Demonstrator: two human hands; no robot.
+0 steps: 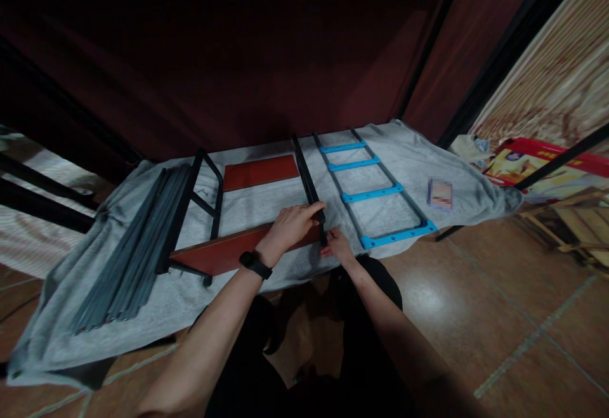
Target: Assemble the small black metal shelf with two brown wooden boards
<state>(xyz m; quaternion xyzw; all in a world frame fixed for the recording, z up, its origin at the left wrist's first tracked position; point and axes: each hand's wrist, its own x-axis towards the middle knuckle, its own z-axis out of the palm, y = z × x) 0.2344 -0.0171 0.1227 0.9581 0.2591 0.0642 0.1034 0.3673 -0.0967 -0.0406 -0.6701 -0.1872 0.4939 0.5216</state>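
Note:
My left hand (295,222), with a dark band on its wrist, is closed around the near part of a black metal side frame (308,177). My right hand (339,245) is at that frame's near end, fingers bent together; whatever they pinch is too small or hidden to make out. Two reddish-brown boards, a far board (260,172) and a near board (223,254), run from this frame toward a second black side frame (188,209) on the left. The near board stands tilted on edge, partly covered by my left hand and forearm.
Grey metal tubes (136,247) lie bundled at the left on a grey cloth (257,202). To the right is a ladder-like rack of tubes with several blue connectors (373,193). A small blurred card (440,194) lies farther right. A red-yellow box (547,167) stands beyond.

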